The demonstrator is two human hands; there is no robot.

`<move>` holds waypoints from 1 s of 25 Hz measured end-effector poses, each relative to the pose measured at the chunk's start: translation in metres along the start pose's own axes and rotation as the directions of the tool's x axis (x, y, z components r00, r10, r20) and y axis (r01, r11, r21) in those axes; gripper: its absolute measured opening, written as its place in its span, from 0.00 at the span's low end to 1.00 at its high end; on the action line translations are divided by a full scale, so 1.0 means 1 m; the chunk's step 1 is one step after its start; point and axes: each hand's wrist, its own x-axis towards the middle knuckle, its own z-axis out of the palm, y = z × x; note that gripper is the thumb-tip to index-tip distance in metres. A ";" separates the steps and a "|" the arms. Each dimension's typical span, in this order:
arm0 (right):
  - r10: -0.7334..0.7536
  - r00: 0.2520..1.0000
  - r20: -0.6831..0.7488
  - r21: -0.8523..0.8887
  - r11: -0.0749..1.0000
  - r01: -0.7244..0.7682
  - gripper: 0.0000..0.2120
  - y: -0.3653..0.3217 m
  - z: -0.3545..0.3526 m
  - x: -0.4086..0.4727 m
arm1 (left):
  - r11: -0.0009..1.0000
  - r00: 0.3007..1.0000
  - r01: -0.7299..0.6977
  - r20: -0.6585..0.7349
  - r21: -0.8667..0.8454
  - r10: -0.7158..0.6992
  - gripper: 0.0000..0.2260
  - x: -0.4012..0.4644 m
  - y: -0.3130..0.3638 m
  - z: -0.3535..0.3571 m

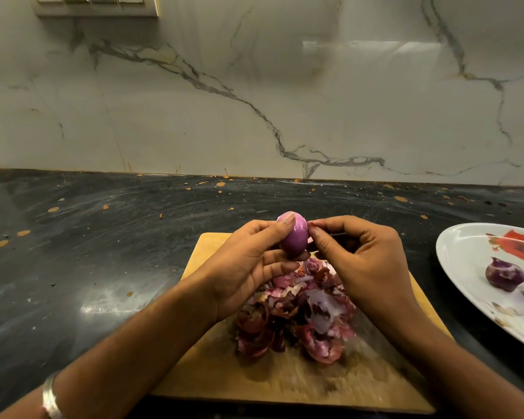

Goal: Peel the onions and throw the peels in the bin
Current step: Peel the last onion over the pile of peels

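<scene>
The small purple onion (294,235) sits up in the air over the cutting board (285,379), gripped by the left hand (248,267) with fingers curled round it. Right hand (363,261) pinches at its top edge. Pile of peels (297,313) lies on the board, which rests on the dark bench (103,252). White plate (466,258) off to the right holds two peeled onions (504,273).

We see a white marble-look wall panel w/ grey and rusty-gold veins (254,95) beyond the fingers, glossy, w/ a pale light reflection at its upper right. At its top left, a cream switch plate w/ a row of rocker switches (96,4). Under and around the fingers runs a dark, nearly black stone countertop (82,261), scuffed, dotted w/ orange-brown specks, a soft glare patch left of the fingers. Wall and counter meet at a thin brownish seam.
</scene>
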 end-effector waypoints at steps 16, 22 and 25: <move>0.021 0.995 -0.102 -0.287 0.957 -0.050 0.03 0.002 -0.003 0.003 | 0.998 0.998 -0.059 0.013 0.030 0.059 0.21 0.000 -0.003 0.002; 0.015 0.998 0.066 -0.330 0.944 0.007 0.17 -0.001 0.003 -0.002 | 0.998 0.998 -0.051 -0.042 -0.031 0.050 0.12 0.004 -0.003 -0.004; 0.033 0.989 0.144 -0.349 0.937 0.020 0.08 0.000 0.002 -0.001 | 0.998 0.997 -0.057 -0.050 -0.041 0.055 0.12 0.004 -0.003 -0.004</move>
